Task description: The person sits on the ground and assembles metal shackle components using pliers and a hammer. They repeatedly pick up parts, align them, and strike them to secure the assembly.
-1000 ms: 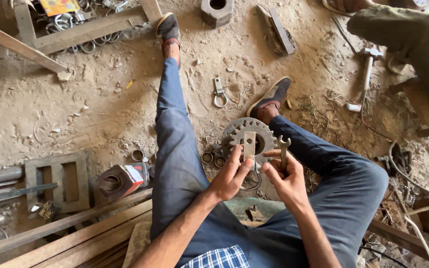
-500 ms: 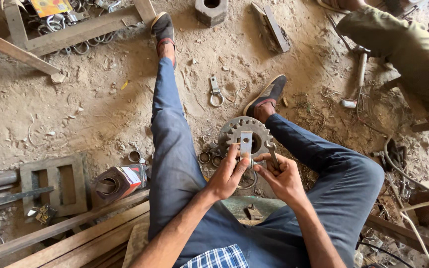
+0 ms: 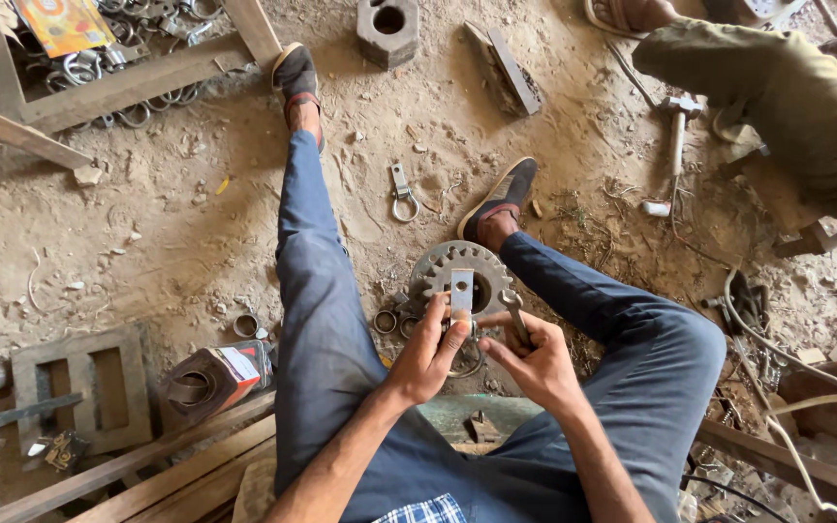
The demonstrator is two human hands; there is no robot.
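Seated person works a small metal bracket above a toothed gear on the dirt floor.

The left hand (image 3: 430, 356) pinches a flat metal bracket (image 3: 461, 293) upright between thumb and fingers, just in front of the toothed gear (image 3: 443, 263). The right hand (image 3: 535, 360) is clenched around a thin metal tool (image 3: 514, 315), touching the bracket's lower end. Small metal rings (image 3: 386, 322) lie left of the gear; a U-shaped shackle (image 3: 402, 198) lies beyond it; a red-and-white can (image 3: 217, 376) lies well to its left.
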